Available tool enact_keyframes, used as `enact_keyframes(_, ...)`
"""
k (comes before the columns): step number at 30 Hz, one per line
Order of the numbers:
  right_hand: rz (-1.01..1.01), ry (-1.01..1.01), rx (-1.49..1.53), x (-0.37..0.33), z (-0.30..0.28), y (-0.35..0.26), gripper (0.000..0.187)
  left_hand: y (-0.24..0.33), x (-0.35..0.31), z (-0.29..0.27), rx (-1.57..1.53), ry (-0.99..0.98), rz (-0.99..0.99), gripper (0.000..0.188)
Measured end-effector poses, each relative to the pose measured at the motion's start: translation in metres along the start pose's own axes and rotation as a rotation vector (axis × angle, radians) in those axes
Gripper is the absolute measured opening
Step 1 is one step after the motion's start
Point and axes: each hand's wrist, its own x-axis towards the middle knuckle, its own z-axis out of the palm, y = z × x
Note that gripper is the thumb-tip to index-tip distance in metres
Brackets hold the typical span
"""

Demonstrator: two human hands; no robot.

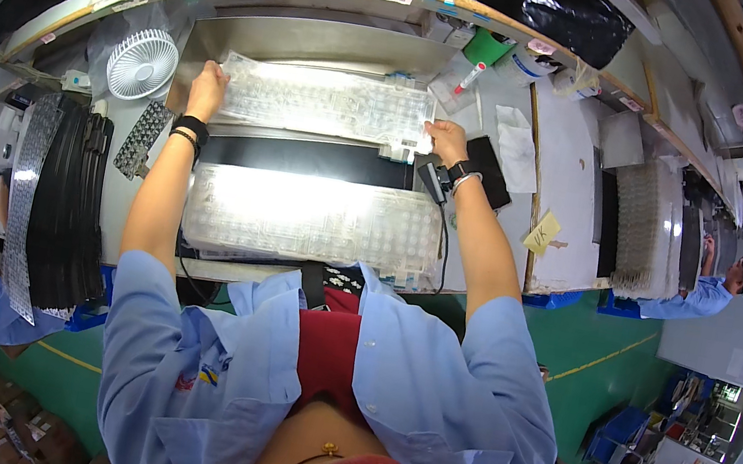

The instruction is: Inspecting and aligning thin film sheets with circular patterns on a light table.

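A stack of clear, keyboard-shaped membrane sheets point(324, 101) lies across the far part of the bench, in front of a metal back panel. My left hand point(208, 92) has its fingers closed at the left end of these sheets. At their right end, my right hand point(448, 142) pinches the corner. Nearer to me rests a second set of clear membrane sheets point(314, 222), brightly lit from above. Between the two sets runs a black strip point(300, 159). Whether I hold one sheet or several cannot be made out.
A white fan point(141, 64) and a dark perforated plate point(143, 138) stand left, beside hanging black strips point(67, 201). To the right are a red-and-white marker point(469, 79), a black flat pad point(488, 171) and a stack of pale sheets point(647, 229). Co-workers sit at both sides.
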Motion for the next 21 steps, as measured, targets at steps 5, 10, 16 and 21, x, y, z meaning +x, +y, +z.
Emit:
enact_keyframes(5, 0.028, -0.040, -0.024, 0.018, 0.003, 0.018, 0.019, -0.027, 0.013, 0.024, 0.022, -0.034, -0.085, 0.019)
enact_keyframes(10, 0.043, -0.093, -0.024, 0.019, 0.003, 0.011, 0.018, -0.037, 0.021, 0.029, 0.102, -0.129, -0.156, 0.023)
enact_keyframes(16, -0.011, 0.011, -0.226, 0.020, 0.005, 0.018, 0.020, -0.019, 0.013, 0.026, 0.200, -0.176, -0.043, 0.032)
enact_keyframes(21, -0.161, 0.114, -0.528, 0.012, 0.003, 0.009, 0.023, -0.015, 0.002, 0.021, 0.334, -0.035, -0.025, 0.046)
